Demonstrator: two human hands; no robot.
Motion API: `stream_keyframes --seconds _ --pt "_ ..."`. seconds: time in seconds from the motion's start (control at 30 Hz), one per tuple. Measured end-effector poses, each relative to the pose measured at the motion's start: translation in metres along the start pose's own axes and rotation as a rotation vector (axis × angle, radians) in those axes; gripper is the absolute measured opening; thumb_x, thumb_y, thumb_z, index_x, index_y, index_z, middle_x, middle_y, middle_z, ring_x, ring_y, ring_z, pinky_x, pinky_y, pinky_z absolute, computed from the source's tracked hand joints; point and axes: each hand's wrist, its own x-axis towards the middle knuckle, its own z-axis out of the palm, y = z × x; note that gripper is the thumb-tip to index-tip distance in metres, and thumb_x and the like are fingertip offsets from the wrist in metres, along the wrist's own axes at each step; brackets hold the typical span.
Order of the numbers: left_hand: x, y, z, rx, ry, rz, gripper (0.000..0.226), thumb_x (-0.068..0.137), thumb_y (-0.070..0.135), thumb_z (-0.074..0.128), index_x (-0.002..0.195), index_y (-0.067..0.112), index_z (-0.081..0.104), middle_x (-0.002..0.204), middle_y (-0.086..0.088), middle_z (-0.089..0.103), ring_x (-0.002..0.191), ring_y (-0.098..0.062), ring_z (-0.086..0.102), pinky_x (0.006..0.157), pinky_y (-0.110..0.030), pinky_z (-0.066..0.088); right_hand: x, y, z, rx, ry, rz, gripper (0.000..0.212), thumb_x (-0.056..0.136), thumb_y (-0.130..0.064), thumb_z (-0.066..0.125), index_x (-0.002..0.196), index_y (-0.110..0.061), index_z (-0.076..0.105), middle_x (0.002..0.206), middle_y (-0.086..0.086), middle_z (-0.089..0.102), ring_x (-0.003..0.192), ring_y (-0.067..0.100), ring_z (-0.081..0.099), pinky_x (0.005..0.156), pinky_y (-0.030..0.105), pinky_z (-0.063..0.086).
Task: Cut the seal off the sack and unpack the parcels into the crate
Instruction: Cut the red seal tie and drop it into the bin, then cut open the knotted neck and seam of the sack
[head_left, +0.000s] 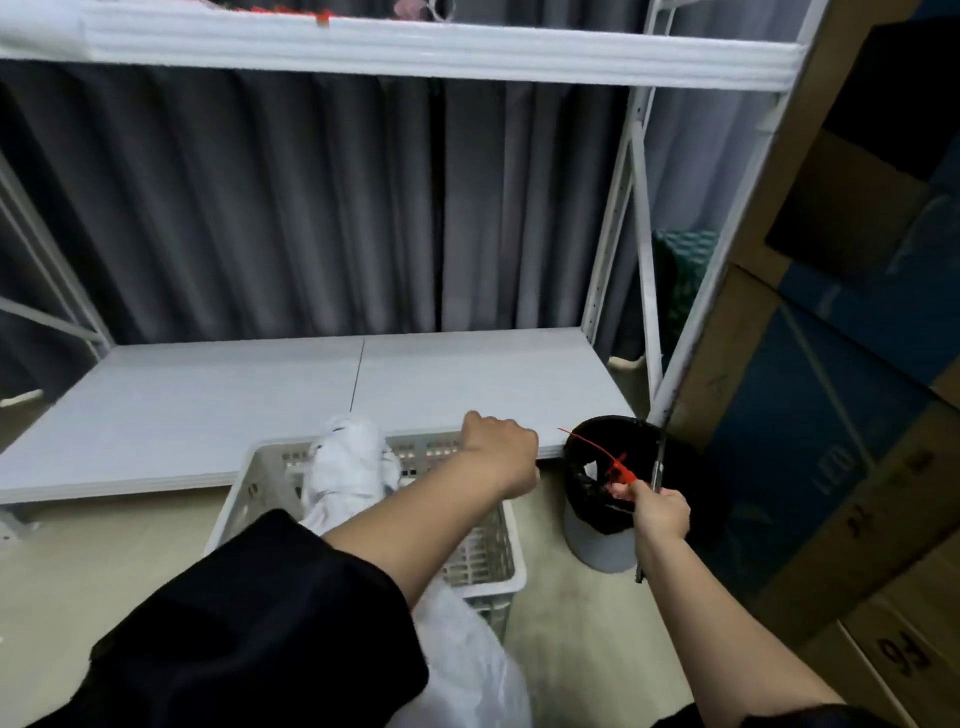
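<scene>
A white metal shelving rack (618, 218) with pale shelf boards (311, 395) stands before a grey pleated curtain (291, 208) on a beige floor (104, 561), with stacked cardboard boxes (857, 364) along its right edge.

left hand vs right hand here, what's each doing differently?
The left hand is closed on the far rim of the white crate, beside the white sack; the right hand is off to the side over the black-lined bin.
The left hand holds no loose item; the right hand pinches the red seal and a thin metal tool.
Both forearms are bare, with black sleeves.
</scene>
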Motion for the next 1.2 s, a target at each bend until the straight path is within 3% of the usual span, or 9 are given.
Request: stream_keyframes --seconds 0.13,0.27,0.37,0.57,0.7,0.83,0.97,1.07,1.2 --pt "0.034 0.046 0.014 -0.097 -0.124 0.080 0.036 0.095 0.032 0.042 0.124 0.015 0.054 0.130 -0.008 0.058 0.121 -0.027 0.053 0.100 -0.043 0.033 0.045 0.014 -0.007 -0.084 0.046 0.099 0.038 0.087 -0.019 0.063 0.115 0.007 0.058 0.109 0.022 0.063 0.105 0.040 0.058 0.081 0.038 0.044" --pt "0.061 0.071 0.037 -0.177 -0.162 0.100 0.033 0.093 0.036 0.041 0.108 0.015 0.062 0.119 -0.008 0.063 0.111 -0.029 0.059 0.076 -0.034 0.036 0.091 0.031 -0.006 -0.089 0.041 0.175 0.047 0.081 -0.017 0.069 0.121 0.006 0.054 0.107 0.019 0.059 0.102 0.037 0.057 0.078 0.039 0.043" --pt "0.074 0.074 0.052 -0.186 -0.186 0.097 0.034 0.094 0.038 0.041 0.109 0.015 0.060 0.120 -0.007 0.062 0.111 -0.028 0.058 0.073 -0.030 0.035 0.114 0.038 -0.002 -0.089 0.037 0.207 0.050 0.082 -0.014 0.068 0.125 0.007 0.052 0.118 0.022 0.059 0.106 0.038 0.058 0.086 0.041 0.046" --pt "0.081 0.068 0.065 -0.204 -0.222 0.070 0.035 0.094 0.040 0.041 0.117 0.019 0.057 0.123 -0.005 0.060 0.112 -0.027 0.057 0.080 -0.032 0.041 0.131 0.049 0.010 -0.105 -0.191 0.161 0.027 0.081 -0.024 0.068 0.100 -0.005 0.060 0.071 0.006 0.049 0.060 0.019 0.043 0.053 0.030 0.034" --pt "0.075 0.063 0.058 -0.207 -0.236 0.055 0.034 0.095 0.037 0.041 0.119 0.018 0.057 0.125 -0.005 0.059 0.115 -0.027 0.056 0.081 -0.032 0.041 0.110 0.043 0.012 -0.020 -0.220 0.184 0.022 0.087 -0.026 0.054 0.082 -0.008 0.064 0.076 0.007 0.066 0.053 0.015 0.040 0.050 0.027 0.029" --pt "0.057 0.051 0.036 -0.202 -0.229 0.063 0.037 0.096 0.033 0.040 0.120 0.011 0.058 0.126 -0.008 0.060 0.115 -0.029 0.056 0.084 -0.033 0.043 0.076 0.023 0.016 0.061 -0.357 0.236 0.020 0.097 -0.016 0.034 0.100 -0.008 0.052 0.073 0.008 0.062 0.047 0.015 0.039 0.047 0.024 0.030" --pt "0.034 0.030 0.024 -0.230 -0.265 0.027 0.037 0.095 0.033 0.040 0.113 0.007 0.060 0.121 -0.011 0.062 0.111 -0.029 0.057 0.084 -0.033 0.042 0.038 0.011 0.016 0.019 -0.449 0.179 0.017 0.096 0.000 0.036 0.095 -0.009 0.050 0.055 0.001 0.063 0.025 0.000 0.042 0.030 0.011 0.032" --pt "0.017 0.018 0.028 -0.254 -0.338 0.012 0.029 0.093 0.028 0.042 0.102 0.008 0.061 0.105 -0.012 0.061 0.095 -0.028 0.058 0.075 -0.032 0.042 0.009 0.006 0.015 0.002 -0.525 0.139 0.022 0.097 0.000 0.039 0.080 -0.010 0.050 0.068 0.006 0.061 0.027 -0.001 0.043 0.031 0.012 0.033" --pt "-0.003 0.014 0.030 -0.269 -0.364 0.034 0.023 0.093 0.020 0.041 0.093 0.006 0.059 0.108 -0.016 0.063 0.093 -0.030 0.059 0.075 -0.033 0.043 -0.025 0.003 0.015 0.070 -0.601 0.142 0.013 0.100 -0.006 0.037 0.089 -0.012 0.041 0.075 0.011 0.060 0.029 0.004 0.046 0.032 0.013 0.035"
